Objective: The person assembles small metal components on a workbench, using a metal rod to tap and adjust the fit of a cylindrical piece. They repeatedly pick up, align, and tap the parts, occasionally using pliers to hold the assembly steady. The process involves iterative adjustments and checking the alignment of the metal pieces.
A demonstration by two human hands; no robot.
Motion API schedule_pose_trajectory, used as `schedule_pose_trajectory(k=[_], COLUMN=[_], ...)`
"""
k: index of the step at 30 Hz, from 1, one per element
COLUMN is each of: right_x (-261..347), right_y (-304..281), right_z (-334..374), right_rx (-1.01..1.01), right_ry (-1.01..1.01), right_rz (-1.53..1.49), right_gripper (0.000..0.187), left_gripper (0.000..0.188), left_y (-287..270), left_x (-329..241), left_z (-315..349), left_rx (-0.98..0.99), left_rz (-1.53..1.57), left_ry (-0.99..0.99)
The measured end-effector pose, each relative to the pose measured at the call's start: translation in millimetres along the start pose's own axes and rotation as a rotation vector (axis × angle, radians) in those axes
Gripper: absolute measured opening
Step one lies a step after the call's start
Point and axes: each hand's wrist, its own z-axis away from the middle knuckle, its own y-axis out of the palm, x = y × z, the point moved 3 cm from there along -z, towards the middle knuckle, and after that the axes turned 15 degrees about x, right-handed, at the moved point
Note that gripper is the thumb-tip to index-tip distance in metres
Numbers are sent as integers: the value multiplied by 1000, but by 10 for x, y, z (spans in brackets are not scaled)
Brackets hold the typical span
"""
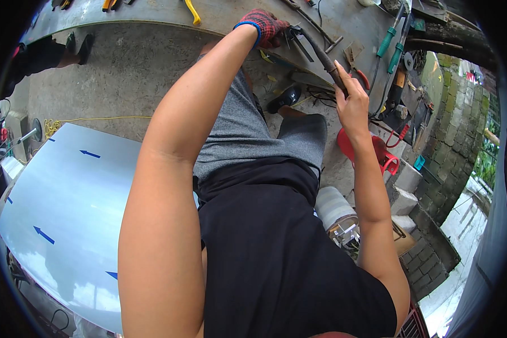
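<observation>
My left hand [263,27], in a red-and-black glove with a blue cuff, is closed at the head end of a dark long-handled tool [320,55]. A narrow dark metal piece sticks out by that head; the exact kind of tool does not show. The bare right hand [353,104] is wrapped round the handle's lower end, thumb laid along it. The tool slants across the front edge of a grey metal worktable [225,12]. Close to the right hand lie pliers with red grips [359,73]. The left fingers are partly hidden.
Green-handled tools [386,42], a T-shaped bar [325,38] and a yellow-handled tool [194,11] lie on the worktable. A red plastic chair [386,158] stands right of my legs. At left is a glossy sheet [79,186] with blue arrows. Another person's leg [67,59] shows far left.
</observation>
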Motion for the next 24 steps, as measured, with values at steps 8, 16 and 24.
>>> schedule_pose_trajectory(k=[8,16,24], right_x=[-47,-38,-29], right_y=[30,138,114], right_z=[-21,21,10], right_rx=[-9,-36,-70], right_ry=[-25,35,-19], right_rz=[51,96,169], right_gripper=[68,68,69], left_gripper=[45,43,41], left_y=[0,-6,14], left_x=[-25,72,29], left_z=[2,-121,-44], left_rx=[-2,-40,-22], left_rz=[-25,-83,-55], left_ry=[-3,16,1])
